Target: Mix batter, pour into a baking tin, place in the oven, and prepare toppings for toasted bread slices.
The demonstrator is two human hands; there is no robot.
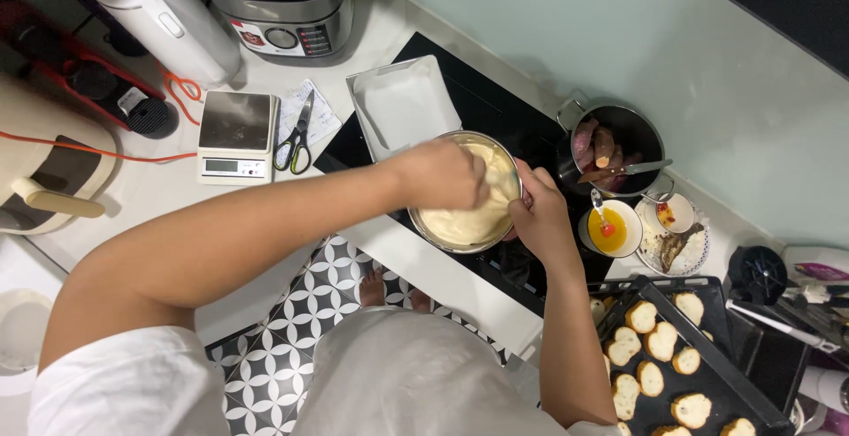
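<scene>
White kitchen desk (159,197) runs under me, with a black cooktop (478,109) set into it and patterned floor tiles below. On that cooktop sits the steel bowl of pale batter (464,215), the thing I am working. My left hand (442,173) hangs over the batter, fingers curled as if around a stirring tool, though I cannot make out the tool itself. My right hand (539,215) is clamped on the bowl's rim, steadying it. I judge this as mid-mixing; the next move calls for a firm hold on the rim while the stirring hand sweeps. Close by stand a white rectangular dish (402,104), a pot of sweet potatoes (615,149), a cup of yellow liquid (612,228) and a dark tray of bread slices (685,361). Scale (235,135) and scissors (296,135) lie well apart, left.
</scene>
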